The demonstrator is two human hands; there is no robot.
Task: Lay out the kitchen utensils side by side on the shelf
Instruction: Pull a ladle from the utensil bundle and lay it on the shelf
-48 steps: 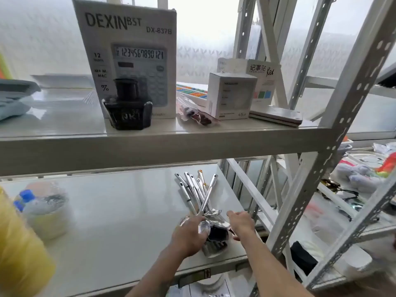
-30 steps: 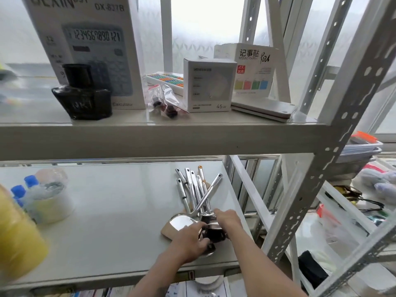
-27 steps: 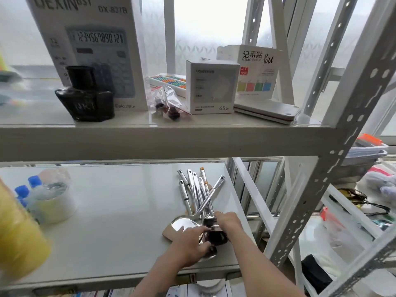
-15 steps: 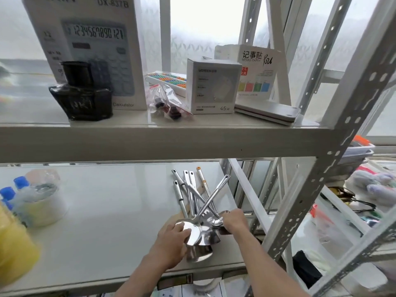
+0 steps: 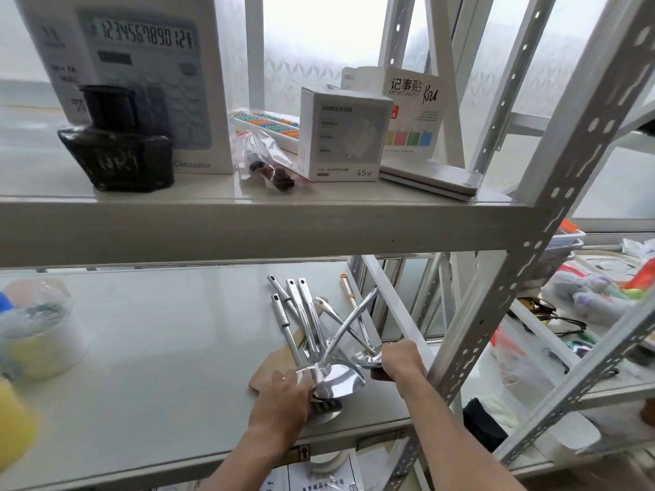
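Observation:
A heap of steel kitchen utensils (image 5: 308, 324) lies on the lower white shelf (image 5: 159, 349) near its right front corner, handles fanning toward the back. A wooden spatula (image 5: 269, 366) sticks out from under the heap. My left hand (image 5: 287, 395) grips the bowl end of a large steel ladle (image 5: 340, 379) whose handle rises toward the back right. My right hand (image 5: 402, 361) holds the head of another steel spoon (image 5: 367, 359) at the heap's right side. The utensil heads overlap, so some are hidden.
A diagonal white brace (image 5: 393, 310) and a perforated upright (image 5: 496, 313) stand close to my right hand. A tub with blue-capped bottles (image 5: 35, 334) sits at the shelf's left. The upper shelf carries a calculator box (image 5: 141, 76), an ink bottle (image 5: 117, 143) and small boxes (image 5: 343, 136).
The heap has been spread: the ladle's handle has swung out to the right and the handles fan wider. Both hands have moved slightly apart at the utensil heads.

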